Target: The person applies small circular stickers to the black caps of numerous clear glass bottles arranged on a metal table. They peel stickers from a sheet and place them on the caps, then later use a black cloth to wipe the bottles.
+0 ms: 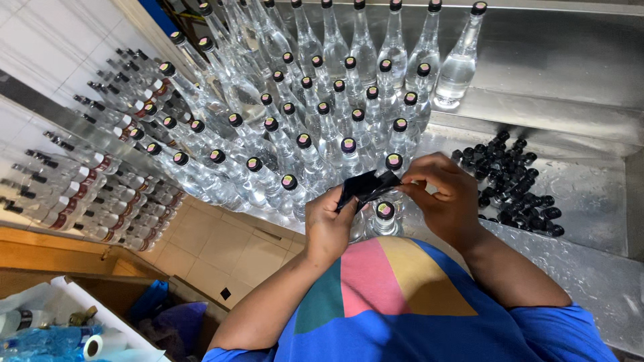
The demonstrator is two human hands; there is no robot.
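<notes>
Black sleeve [365, 186] pinched between left hand [329, 224] and right hand [446, 198], above bottle [384, 218]

Red-and-white labels [100, 164] on bottles stacked at left; perhaps blue wrapped packs [47, 340] lower left.

Bottles [315, 127] on counter [570, 60], caps [513, 181] to right

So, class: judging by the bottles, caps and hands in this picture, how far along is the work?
Done: many clear plastic bottles on the steel table already wear black caps. In hand: the left hand and right hand hold a black plastic sleeve above one capped bottle. Left: a pile of loose black caps.
</notes>
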